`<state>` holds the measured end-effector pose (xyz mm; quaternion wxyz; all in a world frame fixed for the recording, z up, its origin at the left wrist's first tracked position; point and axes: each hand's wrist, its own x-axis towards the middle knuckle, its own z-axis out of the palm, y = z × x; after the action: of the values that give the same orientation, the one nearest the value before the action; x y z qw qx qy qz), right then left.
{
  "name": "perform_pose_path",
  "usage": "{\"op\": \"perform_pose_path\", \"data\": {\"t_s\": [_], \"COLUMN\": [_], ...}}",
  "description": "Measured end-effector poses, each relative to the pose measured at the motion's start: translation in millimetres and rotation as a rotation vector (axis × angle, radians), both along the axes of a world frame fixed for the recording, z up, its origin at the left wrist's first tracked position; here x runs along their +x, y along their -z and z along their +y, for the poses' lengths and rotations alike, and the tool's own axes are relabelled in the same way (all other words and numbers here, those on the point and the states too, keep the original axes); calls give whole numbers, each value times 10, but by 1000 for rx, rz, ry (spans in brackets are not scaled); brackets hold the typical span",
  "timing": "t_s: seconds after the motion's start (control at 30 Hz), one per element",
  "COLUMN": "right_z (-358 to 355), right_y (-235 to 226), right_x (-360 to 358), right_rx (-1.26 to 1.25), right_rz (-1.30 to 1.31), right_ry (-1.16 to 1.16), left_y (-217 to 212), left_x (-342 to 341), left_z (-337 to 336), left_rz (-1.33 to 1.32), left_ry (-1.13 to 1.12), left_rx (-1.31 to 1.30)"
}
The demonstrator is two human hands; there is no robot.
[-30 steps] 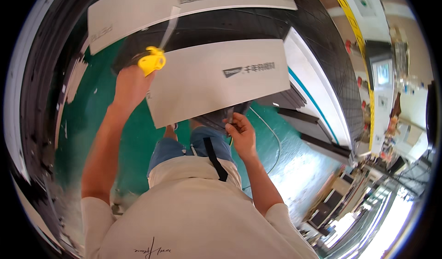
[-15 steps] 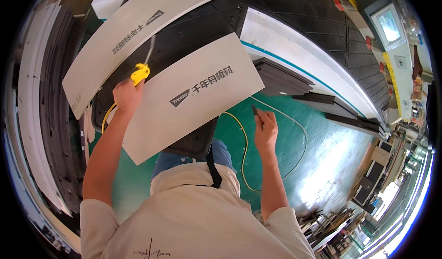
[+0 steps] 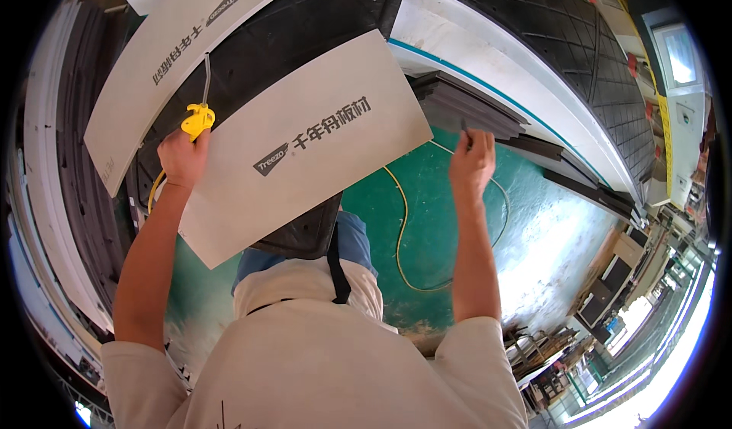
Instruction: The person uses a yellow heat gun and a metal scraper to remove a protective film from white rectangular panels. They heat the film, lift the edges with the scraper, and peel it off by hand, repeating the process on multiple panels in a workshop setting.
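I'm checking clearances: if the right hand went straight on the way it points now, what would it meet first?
The right hand would probably meet the stack of dark strips ahead; depth is unclear, so it might pass above.

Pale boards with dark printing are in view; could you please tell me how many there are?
2: the near board, just right of the yellow air gun; the far board, at upper left, cut off by the top edge. More may be hidden underneath.

The near panel [image 3: 313, 143] lies on the worktop [image 3: 305, 36], far panel [image 3: 171, 74] left of it, stacked strips [image 3: 473, 110] right.
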<state>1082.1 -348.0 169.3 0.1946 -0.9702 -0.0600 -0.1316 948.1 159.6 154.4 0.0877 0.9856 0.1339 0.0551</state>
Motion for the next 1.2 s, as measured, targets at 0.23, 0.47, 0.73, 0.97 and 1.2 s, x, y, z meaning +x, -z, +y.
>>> {"op": "perform_pose_path", "data": {"t_s": [0.23,0.47,0.73,0.97,1.2], "right_z": [837,-41,308,43,234], "right_y": [-136,59,289,-73,-220], "right_x": [-612,-296,-375,-202,-87], "right_rx": [215,34,65,169,84], "right_rz": [16,104,66,127,74], "right_ry": [-384,6,-231,-101,-426], "left_y": [27,24,60,-39,-32], "left_x": [-20,-50,-15,1,7], "left_z": [18,-7,12,-73,-48], "left_rz": [5,-31,-43,8,6], "left_ry": [-8,-22,-35,-66,-62], "left_rx": [-3,-20,-14,-36,-7]}}
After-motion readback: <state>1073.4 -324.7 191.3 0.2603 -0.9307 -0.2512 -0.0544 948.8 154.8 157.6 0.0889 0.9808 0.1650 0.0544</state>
